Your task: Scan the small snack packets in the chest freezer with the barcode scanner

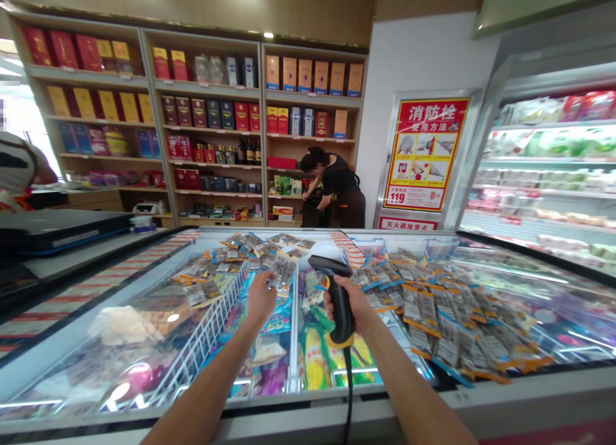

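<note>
Hiding fingertips: left hand (260, 299), tags (282, 270)

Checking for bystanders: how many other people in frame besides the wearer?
2. One person in black bends at the back shelves; another person in a striped top is cut off at the left edge. More may be hidden.

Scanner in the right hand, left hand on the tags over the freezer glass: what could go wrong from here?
The loose price tags under the left hand overlap thickly, so the barcode scanner in the right hand may read a neighbouring code. Its cable hangs over the freezer edge and could snag. Glare on the glass may also hinder reads.
</note>
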`<state>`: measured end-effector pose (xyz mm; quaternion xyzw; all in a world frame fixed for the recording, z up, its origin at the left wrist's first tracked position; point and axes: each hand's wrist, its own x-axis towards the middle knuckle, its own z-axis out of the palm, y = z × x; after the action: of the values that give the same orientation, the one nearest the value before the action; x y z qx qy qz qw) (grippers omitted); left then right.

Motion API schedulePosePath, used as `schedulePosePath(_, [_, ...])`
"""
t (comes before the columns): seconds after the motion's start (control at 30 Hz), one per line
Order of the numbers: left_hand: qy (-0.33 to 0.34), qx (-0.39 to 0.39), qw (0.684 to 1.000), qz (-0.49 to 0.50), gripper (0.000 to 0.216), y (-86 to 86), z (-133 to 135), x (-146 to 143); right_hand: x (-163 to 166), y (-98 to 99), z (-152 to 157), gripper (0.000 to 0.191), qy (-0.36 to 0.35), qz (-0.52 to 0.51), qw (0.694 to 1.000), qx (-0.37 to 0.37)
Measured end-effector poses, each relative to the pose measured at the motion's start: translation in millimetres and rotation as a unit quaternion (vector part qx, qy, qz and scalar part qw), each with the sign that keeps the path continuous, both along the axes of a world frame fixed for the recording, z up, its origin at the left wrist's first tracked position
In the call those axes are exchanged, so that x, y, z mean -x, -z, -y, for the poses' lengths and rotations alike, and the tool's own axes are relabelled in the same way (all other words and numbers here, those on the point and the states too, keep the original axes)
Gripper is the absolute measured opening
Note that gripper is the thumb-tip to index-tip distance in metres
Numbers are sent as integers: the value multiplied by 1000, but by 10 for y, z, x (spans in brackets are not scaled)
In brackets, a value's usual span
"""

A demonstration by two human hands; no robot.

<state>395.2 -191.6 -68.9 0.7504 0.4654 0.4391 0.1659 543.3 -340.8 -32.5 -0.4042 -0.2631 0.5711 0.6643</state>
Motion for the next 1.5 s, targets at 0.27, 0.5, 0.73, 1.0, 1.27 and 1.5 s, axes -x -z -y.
schedulePosePath(0.27, [12, 5, 1000, 8, 22, -38, 66, -66, 4, -23, 12, 22, 3, -5, 1000, 16])
schedulePosePath(0.5, [18, 23, 999, 26, 23, -58, 107, -224, -261, -104, 103, 22, 92, 16, 996, -10])
schedulePosePath(0.73, [66, 36, 997, 29, 32, -106, 351, -755, -693, -125, 332, 19, 195, 27, 980, -13])
schedulePosePath(1.0, [138, 25, 990, -18, 38, -135, 607, -1351, -848, -65, 386, 20, 234, 11, 972, -30])
schedulePosePath(1.27, [138, -1, 986, -93, 39, -94, 462, -1206, -776, -30, 347, 18, 192, 7, 981, -28])
schedulePosePath(1.5, [3, 27, 982, -189, 37, -63, -189, -296, -509, 30, 159, 23, 102, 16, 995, -14])
